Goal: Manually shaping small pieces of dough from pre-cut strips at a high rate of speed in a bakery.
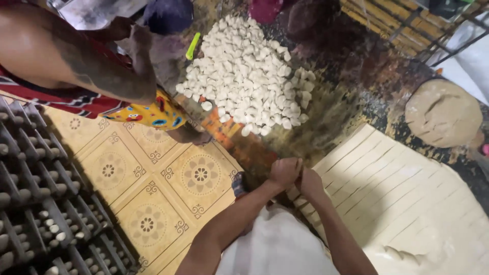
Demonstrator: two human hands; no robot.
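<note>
My left hand point(284, 171) and my right hand point(309, 182) meet at the near edge of a dark worktable, both closed around the end of a strip of pale dough point(294, 193). The strip belongs to a flat dough sheet point(407, 198) scored into long strips, spread to the right. A large heap of small cut dough pieces point(247, 76) lies on the table beyond my hands.
Another person point(76, 61) in patterned shorts stands at the left, bent over the table. A round dough lump point(442, 113) sits at the right. A green tool point(192, 46) lies beside the heap. Dark racks holding small dough rolls point(41, 203) fill the lower left over patterned floor tiles point(153, 188).
</note>
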